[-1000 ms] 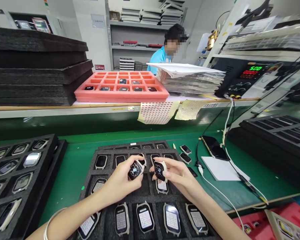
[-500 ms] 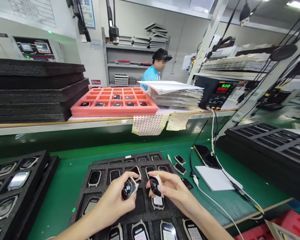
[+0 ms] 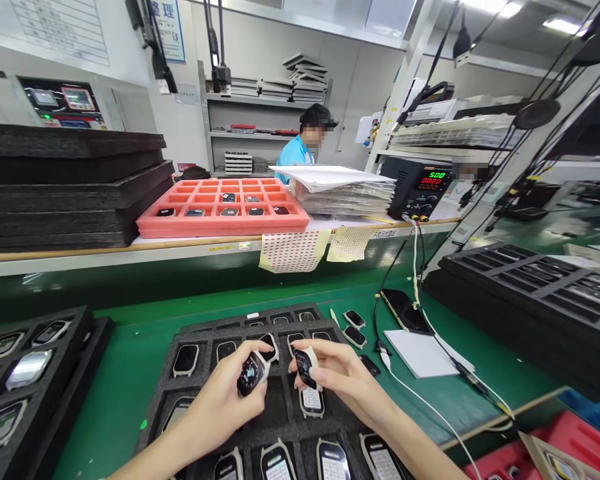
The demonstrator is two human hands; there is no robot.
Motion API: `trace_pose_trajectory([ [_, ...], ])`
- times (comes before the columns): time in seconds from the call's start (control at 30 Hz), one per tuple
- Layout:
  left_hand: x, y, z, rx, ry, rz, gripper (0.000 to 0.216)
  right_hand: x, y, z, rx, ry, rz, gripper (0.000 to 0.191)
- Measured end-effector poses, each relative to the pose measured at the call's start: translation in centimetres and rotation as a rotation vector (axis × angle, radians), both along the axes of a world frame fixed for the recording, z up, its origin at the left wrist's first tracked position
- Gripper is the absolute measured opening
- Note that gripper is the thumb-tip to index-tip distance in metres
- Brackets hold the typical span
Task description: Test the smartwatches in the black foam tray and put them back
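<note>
My left hand is closed round a strapless smartwatch, its round dial lit on a dark screen. Between the thumb and fingers of my right hand, a second smartwatch body is tilted on edge, its screen also lit. The two watches are apart, side by side. Beneath both hands lies a black foam tray with several watch bodies in its compartments. One lit watch sits just below my right fingers. Along the near row, several watches show bright screens with small icons or text.
More foam trays of watches stand left and right. Two loose watches, a phone, white paper and cables lie right of the tray. On the shelf are a pink tray and a power supply. A person in blue is behind.
The whole view has shifted slightly, so the surroundings sit a little further left. Both hands keep their watches in nearly the same pose.
</note>
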State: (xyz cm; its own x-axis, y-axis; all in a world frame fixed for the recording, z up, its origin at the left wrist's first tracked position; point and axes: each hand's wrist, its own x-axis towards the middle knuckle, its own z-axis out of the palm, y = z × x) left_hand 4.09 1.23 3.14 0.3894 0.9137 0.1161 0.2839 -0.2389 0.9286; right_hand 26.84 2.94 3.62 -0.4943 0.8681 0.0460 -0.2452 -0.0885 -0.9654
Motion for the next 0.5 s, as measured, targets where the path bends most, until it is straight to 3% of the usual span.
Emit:
trace_pose_trajectory([
  [0.23,0.02,0.35,-0.21,-0.029,-0.050,-0.003,0.041,-0.21,0.13,-0.26,0.009,0.009,0.015,0.036],
  [0.5,-0.18,0.30,-0.18,0.016,0.063,0.006,0.034,-0.09,0.16,-0.23,0.017,-0.039,-0.012,0.035],
])
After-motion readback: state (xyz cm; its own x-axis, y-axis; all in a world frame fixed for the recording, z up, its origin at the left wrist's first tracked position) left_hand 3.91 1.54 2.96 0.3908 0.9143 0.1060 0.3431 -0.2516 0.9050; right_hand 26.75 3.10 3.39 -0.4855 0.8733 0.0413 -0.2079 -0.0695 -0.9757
